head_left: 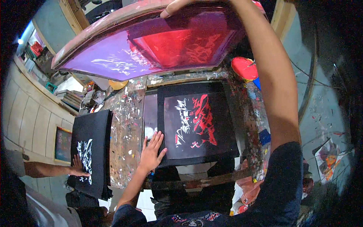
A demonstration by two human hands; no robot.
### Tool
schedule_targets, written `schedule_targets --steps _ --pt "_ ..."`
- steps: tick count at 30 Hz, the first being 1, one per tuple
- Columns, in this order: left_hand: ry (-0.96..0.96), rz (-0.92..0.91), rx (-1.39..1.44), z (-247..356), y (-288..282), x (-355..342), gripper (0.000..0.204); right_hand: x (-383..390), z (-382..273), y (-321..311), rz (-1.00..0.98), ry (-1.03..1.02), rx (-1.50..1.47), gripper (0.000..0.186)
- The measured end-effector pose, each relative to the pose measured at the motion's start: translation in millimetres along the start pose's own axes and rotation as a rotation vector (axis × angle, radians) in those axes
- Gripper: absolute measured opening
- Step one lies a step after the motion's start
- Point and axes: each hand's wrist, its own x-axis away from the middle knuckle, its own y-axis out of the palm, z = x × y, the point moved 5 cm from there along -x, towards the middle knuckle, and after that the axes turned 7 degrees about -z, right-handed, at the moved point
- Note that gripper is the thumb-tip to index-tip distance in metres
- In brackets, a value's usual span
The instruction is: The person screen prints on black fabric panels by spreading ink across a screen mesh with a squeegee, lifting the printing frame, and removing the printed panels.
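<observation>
My right arm reaches up to the far edge of a raised screen printing frame (pixel 181 73). My right hand (pixel 177 6) grips that edge, its other fingers partly out of view. The mesh is purple on the left, with red ink over its middle and right. Below the tilted frame, a black fabric panel (pixel 223 151) lies on the worktable, bearing a white and red figure print (pixel 202 121). My left hand (pixel 152 151) rests flat at the panel's left edge, fingers stretched out and holding nothing.
A co-worker's hand (pixel 78 166) lies on a stack of black panels (pixel 102 128) with a white print, at left. A tub of red ink (pixel 244 68) stands at the back right of the paint-spattered worktable (pixel 126 132). Cups and clutter (pixel 98 97) sit at the back left.
</observation>
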Motion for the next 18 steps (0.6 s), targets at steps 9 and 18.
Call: schedule_targets --steps 9,18 --pt "0.018 0.302 0.657 50 -28 66 0.017 4 5 -2 -0.007 -0.001 -0.018 0.108" --pt "0.068 -1.078 0.353 144 261 135 0.049 -18 21 6 0.237 0.0 0.081 0.108"
